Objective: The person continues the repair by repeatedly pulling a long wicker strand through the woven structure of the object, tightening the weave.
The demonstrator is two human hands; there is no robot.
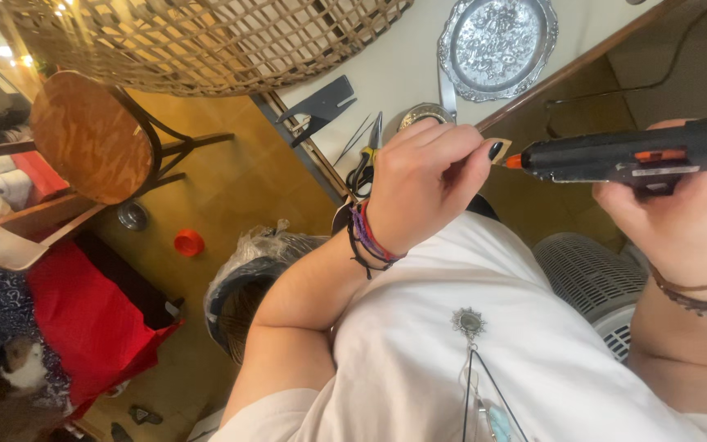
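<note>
The right hand (681,221) was closed around the grip of a black glue gun (628,154), which lay with its long axis nearly level across the view, tipped only slightly, its orange nozzle pointing toward the left hand (429,184). That left hand was pinched narrow, thumb and fingertips drawn together on a small pale piece (501,150) held just at the nozzle's tip; whether nozzle and piece touched could not be told. Braided bracelets circled both wrists, and a white shirt with a sun-shaped pendant (469,321) filled the view below the glue gun. Beyond the glue gun, past the left hand, ran a cream table (403,65) with a wooden edge. On it, farther from the glue gun, sat an embossed silver tray (498,45), and nearer, just behind the left hand, a small round metal dish (425,115), a pair of scissors (363,168) and a dark angular bracket (321,105). A large woven wicker shade (198,41) hung over the table's far side. Well away from the glue gun, past the left forearm, the yellowish floor held a round wooden stool (90,137), an orange cap (189,242), a red bag (92,319) and a lined bin (243,295). Beneath the glue gun stood a white slatted fan housing (591,278).
</note>
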